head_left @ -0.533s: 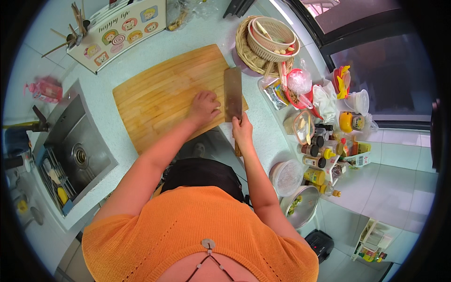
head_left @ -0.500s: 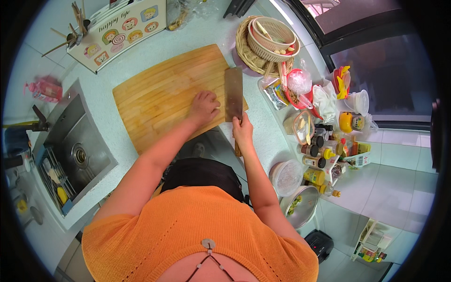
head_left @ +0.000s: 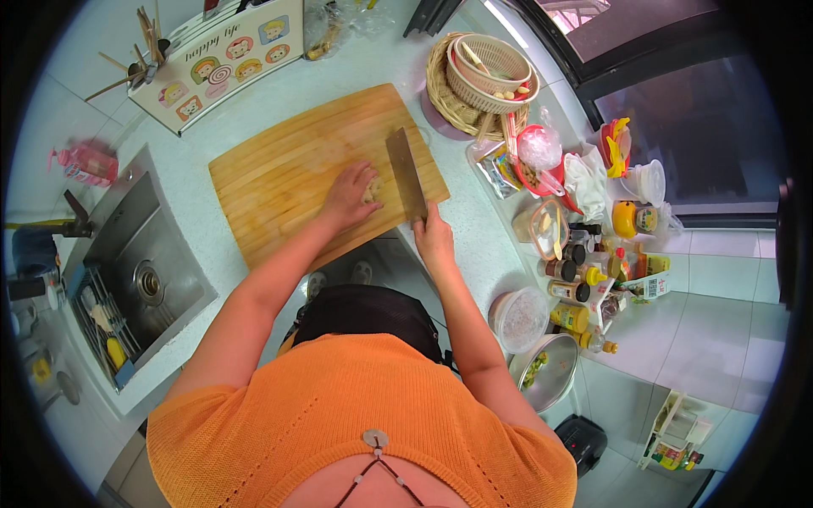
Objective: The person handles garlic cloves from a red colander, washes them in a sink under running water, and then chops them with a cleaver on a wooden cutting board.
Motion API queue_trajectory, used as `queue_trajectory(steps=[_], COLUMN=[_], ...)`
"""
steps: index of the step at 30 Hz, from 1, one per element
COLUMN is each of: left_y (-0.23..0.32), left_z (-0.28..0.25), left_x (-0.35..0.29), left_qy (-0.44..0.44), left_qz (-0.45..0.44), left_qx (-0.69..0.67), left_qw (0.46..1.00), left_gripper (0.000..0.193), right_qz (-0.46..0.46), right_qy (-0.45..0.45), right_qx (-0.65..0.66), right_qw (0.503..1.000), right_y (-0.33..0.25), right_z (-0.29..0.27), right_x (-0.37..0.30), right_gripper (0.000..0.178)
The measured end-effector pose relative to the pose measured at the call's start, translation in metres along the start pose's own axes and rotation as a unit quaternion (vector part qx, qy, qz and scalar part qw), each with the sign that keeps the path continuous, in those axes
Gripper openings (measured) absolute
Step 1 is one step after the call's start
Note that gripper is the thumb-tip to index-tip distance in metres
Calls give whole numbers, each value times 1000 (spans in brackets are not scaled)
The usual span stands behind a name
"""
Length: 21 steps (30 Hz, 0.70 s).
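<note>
My right hand (head_left: 434, 239) is wrapped round the handle of a cleaver (head_left: 407, 173). Its blade leans over the right part of a wooden cutting board (head_left: 288, 169) and is turned partly on edge. On the board, left of the blade, my left hand (head_left: 347, 196) has its fingers curled over a small pale yellowish piece of food (head_left: 372, 190). A narrow gap separates this piece from the blade. The fingers cover part of the piece, and its exact kind is not clear.
A steel sink (head_left: 148, 254) is at the left. Behind the board stands a cream knife holder (head_left: 229, 63). Right of it are stacked baskets (head_left: 487, 76), several seasoning bottles (head_left: 569, 269), a lidded round tub (head_left: 518, 319) and a metal bowl (head_left: 555, 372) with green bits.
The cleaver blade has tilted left and turned from its broad face toward its edge. My left hand has shifted slightly left, and the pale piece beside its fingers now shows.
</note>
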<state>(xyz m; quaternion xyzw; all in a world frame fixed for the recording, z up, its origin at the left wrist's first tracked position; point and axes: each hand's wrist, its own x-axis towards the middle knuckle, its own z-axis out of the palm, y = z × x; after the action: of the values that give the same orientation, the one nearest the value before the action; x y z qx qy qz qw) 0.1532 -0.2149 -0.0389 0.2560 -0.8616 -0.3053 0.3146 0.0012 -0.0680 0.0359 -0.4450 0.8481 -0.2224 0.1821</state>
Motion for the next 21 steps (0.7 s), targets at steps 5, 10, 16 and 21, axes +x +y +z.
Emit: queue_trajectory(steps=[5,10,16,21], left_y=[-1,2,4,4], left_z=[4,6,4,3], left_x=[-9,-3,-1,0], left_qy=[31,36,60,62], left_qz=[-3,2,9,7], left_qx=[4,-32,-29,-33], left_qw=[999,999,998,998], left_gripper=[59,46,35,32], right_qz=[-33,-43,-80,-113], right_qy=[-32,-29,-49,-74], right_qx=[-81,-47,-70,-100], right_qw=[996,998,993,986], right_y=[2,-9,-21,-29], right_z=[-10,-15,-13,-22], right_x=[10,9,14,21], right_gripper=[30,26,22,19])
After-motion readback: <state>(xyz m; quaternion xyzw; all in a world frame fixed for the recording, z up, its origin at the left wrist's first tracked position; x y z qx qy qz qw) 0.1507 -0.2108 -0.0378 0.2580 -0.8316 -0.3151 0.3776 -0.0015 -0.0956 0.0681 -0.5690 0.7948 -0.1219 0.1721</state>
